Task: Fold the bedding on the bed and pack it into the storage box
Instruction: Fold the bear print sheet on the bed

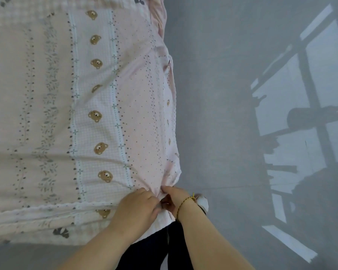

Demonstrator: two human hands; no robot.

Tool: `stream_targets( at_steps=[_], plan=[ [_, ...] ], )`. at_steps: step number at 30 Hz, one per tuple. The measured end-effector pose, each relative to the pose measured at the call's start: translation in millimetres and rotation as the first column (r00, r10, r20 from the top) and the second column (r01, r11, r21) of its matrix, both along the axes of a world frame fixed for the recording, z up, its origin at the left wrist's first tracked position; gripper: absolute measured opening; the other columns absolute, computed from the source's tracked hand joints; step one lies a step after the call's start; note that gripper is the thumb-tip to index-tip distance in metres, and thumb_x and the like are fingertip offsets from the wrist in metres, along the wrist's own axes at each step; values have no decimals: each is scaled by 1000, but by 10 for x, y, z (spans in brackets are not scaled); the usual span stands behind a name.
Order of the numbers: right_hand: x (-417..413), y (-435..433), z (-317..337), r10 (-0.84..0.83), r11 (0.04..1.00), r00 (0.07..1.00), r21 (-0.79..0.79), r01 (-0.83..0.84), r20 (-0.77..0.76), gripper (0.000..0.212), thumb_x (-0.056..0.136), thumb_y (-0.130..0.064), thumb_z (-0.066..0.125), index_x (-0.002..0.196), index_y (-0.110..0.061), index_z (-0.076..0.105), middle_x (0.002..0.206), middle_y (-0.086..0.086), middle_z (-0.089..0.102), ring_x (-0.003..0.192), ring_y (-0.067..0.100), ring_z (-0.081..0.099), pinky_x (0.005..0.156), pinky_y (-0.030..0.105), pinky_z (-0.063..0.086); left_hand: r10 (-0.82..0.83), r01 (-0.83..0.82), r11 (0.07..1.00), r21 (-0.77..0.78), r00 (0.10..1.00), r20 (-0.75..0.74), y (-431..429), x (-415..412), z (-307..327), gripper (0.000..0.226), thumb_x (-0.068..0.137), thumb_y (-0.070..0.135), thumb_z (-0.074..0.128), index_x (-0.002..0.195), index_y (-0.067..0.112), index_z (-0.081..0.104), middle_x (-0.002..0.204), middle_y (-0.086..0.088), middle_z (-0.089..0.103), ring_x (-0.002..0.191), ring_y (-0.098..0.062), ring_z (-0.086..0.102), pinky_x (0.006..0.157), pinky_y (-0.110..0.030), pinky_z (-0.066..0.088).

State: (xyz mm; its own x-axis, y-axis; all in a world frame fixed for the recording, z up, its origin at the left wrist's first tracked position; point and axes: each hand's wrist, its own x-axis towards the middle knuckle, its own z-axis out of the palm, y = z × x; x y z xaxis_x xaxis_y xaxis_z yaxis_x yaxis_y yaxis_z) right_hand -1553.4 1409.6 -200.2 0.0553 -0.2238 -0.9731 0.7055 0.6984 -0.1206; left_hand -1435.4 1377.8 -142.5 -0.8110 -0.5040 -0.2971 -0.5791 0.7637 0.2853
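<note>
A pale pink bedding sheet (105,98) printed with brown bear heads, dotted lines and leafy stripes lies spread over the bed, filling the left and middle of the view. Its right edge hangs down toward the floor. At the near right corner of the bedding, my left hand (139,205) and my right hand (174,199) sit close together, both with fingers curled into the cloth, pinching the corner. A braided cord bracelet circles my right wrist. The storage box is not in view.
Grey floor (222,94) runs along the right side of the bed, with bright window-shaped sunlight patches (300,106) and frame shadows at the far right. My dark trousers and a white shoe (203,203) show below the hands, beside the bed corner.
</note>
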Motion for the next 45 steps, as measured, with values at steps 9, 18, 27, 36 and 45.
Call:
stream_targets(
  at_steps=[9, 18, 27, 36, 45],
  plan=[
    [-176, 244, -2, 112, 991, 982, 96, -98, -151, 11, 95, -12, 46, 102, -6, 51, 78, 5, 56, 64, 15, 49, 58, 24, 42, -58, 41, 970, -239, 996, -63, 60, 146, -155, 36, 67, 17, 35, 97, 17, 56, 76, 5, 65, 83, -17, 41, 79, -29, 31],
    [-498, 522, -131, 163, 986, 942, 79, -146, -294, 15, 95, -11, 45, 82, -15, 50, 74, 0, 57, 60, 13, 49, 54, 21, 40, -252, 285, 958, 1, 846, 470, -33, -355, -230, 49, 24, 27, 88, 64, 6, 67, 56, -9, 58, 64, -25, 56, 70, -33, 28],
    [-1580, 636, -151, 356, 931, 896, 24, -363, -265, 12, 95, -9, 45, 85, -12, 51, 73, 2, 57, 59, 13, 47, 60, 22, 42, -196, 171, 978, 116, 590, 783, -234, -904, -462, 28, 91, 1, 40, 118, 0, 50, 122, -17, 53, 121, -30, 39, 99, -35, 29],
    [-1609, 273, -278, 364, 931, 931, 11, -364, 14, 29, 98, -16, 42, 119, 1, 48, 92, 13, 59, 80, 27, 56, 69, 32, 47, 478, -556, 830, 35, 744, 466, -314, -1093, -205, 42, 95, 12, 45, 134, 25, 38, 86, 4, 53, 65, -11, 49, 47, -17, 28],
    [-1295, -572, -20, -289, 938, 904, -95, 333, 315, 46, 96, -48, 29, 130, -19, 41, 123, 13, 51, 116, 34, 46, 94, 48, 37, 830, -808, 535, 247, 557, 25, 18, -1053, 286, 26, 85, 3, 59, 106, 18, 66, 88, 5, 67, 78, -10, 58, 57, -6, 41]
  ],
)
